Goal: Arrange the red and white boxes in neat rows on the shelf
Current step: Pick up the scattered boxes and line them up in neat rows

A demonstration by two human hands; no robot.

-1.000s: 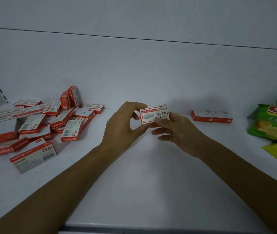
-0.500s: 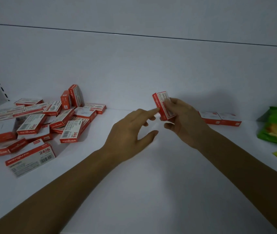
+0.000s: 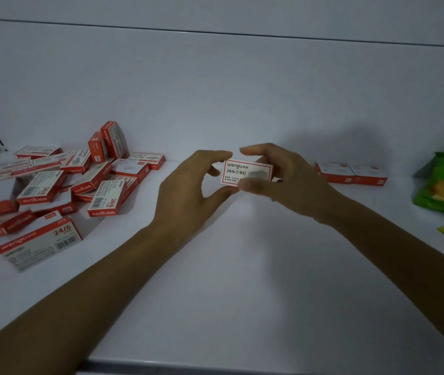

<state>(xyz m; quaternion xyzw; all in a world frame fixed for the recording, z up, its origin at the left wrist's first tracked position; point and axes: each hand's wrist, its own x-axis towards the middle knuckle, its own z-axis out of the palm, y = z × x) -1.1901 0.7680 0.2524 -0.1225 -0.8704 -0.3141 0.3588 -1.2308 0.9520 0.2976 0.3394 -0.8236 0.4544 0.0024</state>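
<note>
Both left hand (image 3: 188, 186) and, seemingly, blurred right hand (image 3: 295, 180) pinch one box (image 3: 248, 170) endwise.

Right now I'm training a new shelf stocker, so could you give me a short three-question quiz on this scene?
1. True or false: the held box shows its wengu print upright to the camera.
2. The loose pile lies on which side of the held box? A: left. B: right.
3. How many boxes form the row at the back right?
Key: 1 true; 2 A; 3 two.
</note>
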